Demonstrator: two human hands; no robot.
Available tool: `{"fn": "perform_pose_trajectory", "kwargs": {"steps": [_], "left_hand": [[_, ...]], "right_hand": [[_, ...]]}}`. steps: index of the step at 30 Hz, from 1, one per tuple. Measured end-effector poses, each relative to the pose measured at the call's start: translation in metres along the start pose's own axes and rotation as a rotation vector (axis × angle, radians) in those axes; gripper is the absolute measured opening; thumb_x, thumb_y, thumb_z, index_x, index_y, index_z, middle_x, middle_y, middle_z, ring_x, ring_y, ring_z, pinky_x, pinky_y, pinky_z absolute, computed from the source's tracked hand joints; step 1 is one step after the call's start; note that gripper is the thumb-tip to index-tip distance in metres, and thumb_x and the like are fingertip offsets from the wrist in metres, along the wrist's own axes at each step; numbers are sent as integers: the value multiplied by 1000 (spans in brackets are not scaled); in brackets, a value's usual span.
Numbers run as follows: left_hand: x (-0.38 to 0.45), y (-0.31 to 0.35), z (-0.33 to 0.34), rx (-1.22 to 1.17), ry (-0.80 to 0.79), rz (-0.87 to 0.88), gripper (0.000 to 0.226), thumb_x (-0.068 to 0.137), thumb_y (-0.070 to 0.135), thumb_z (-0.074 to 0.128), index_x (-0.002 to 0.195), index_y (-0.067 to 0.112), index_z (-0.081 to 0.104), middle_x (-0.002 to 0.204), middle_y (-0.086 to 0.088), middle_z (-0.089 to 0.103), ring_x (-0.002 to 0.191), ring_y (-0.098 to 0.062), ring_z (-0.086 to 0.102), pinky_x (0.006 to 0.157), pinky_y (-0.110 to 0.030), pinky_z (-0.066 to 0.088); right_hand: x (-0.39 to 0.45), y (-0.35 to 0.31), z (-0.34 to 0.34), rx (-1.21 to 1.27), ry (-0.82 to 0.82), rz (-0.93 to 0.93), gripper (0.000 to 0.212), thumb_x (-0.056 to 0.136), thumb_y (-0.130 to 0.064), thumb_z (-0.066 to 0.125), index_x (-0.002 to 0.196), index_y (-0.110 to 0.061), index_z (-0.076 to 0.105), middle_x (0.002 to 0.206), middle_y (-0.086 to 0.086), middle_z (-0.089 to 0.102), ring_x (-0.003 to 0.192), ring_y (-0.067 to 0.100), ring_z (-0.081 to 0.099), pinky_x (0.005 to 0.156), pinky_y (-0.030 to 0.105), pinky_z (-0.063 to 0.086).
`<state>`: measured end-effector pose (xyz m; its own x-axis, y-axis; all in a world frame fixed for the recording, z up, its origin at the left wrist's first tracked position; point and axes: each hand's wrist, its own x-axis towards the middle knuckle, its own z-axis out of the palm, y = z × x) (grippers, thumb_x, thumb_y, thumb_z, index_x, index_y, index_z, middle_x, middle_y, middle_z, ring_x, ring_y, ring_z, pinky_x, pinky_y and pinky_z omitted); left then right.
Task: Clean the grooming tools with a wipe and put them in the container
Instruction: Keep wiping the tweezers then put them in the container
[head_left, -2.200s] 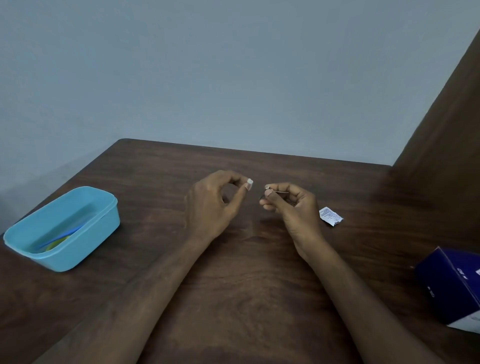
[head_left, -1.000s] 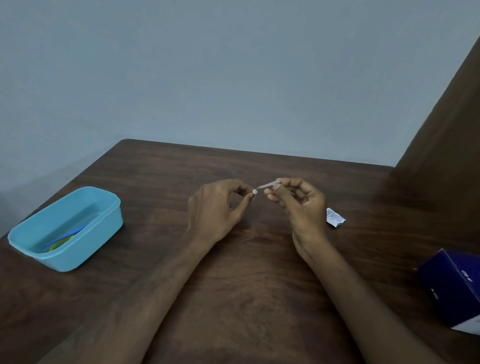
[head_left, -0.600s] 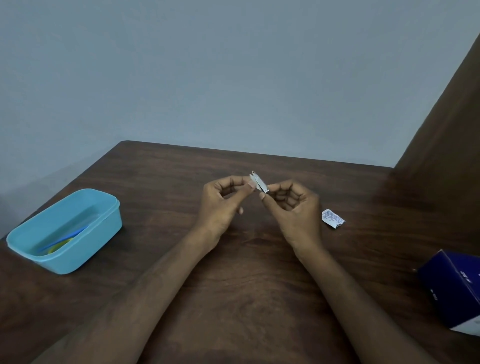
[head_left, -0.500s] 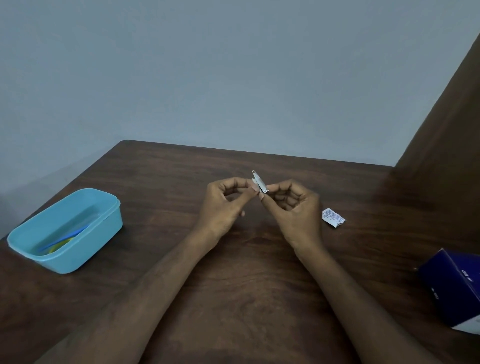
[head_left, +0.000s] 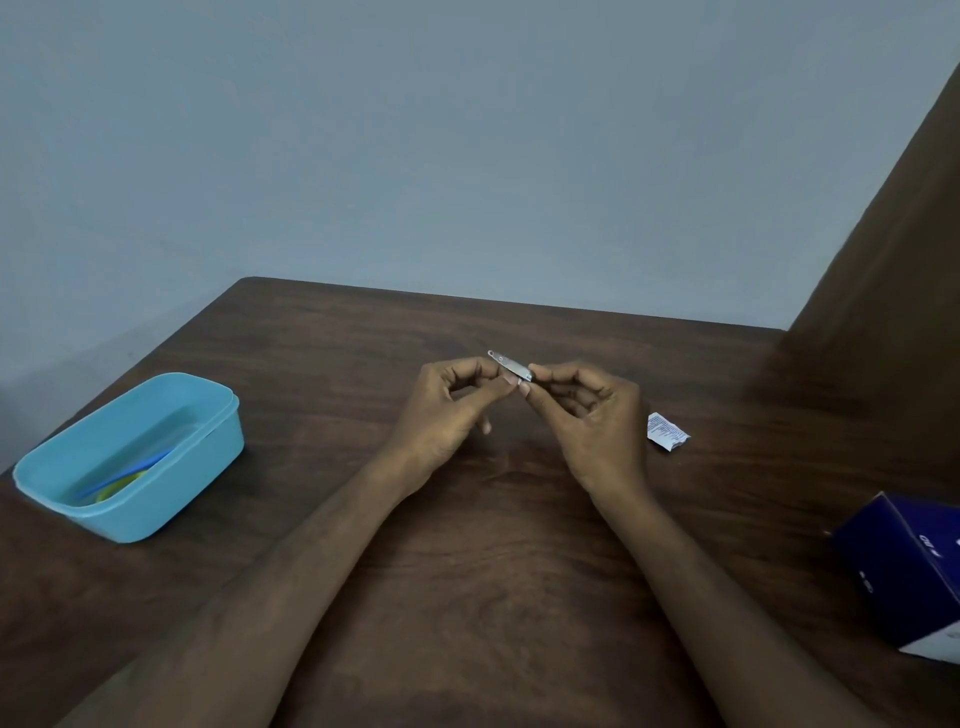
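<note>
Broadly, a dark wood-grain desk (head_left: 493, 545) meets a pale blue-grey wall, with a brown panel at right. A blue container (head_left: 156, 499) at its left edge holds coloured tools; a navy box (head_left: 904, 566) and a torn sachet (head_left: 666, 431) lie right. Between both hands, above mid-desk, is a small metal nail clipper (head_left: 510, 365): likely light, stiff, slick. The left hand (head_left: 447, 415) and right hand (head_left: 587, 421) each pinch its near end; the flat sides seem the safest grip.
</note>
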<state>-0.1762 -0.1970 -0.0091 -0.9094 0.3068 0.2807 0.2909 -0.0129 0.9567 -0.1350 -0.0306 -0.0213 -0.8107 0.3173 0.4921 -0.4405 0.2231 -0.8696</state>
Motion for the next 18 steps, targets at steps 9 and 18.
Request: {"fn": "perform_pose_trajectory", "kwargs": {"steps": [9, 18], "left_hand": [[5, -1, -2, -115, 169, -28, 10, 99, 13, 74, 91, 14, 80, 63, 16, 64, 49, -2, 47, 48, -13, 38], [6, -16, -13, 536, 334, 295, 5, 97, 36, 76, 92, 34, 77, 93, 20, 75, 53, -3, 52, 56, -25, 44]], "right_hand": [[0, 2, -1, -115, 13, -13, 17, 83, -6, 90, 90, -19, 81, 90, -7, 82, 84, 12, 80, 83, 32, 65], [1, 7, -2, -238, 15, 12, 16, 82, -11, 86, 85, -25, 79, 76, -7, 77, 70, 15, 73, 70, 34, 62]]}}
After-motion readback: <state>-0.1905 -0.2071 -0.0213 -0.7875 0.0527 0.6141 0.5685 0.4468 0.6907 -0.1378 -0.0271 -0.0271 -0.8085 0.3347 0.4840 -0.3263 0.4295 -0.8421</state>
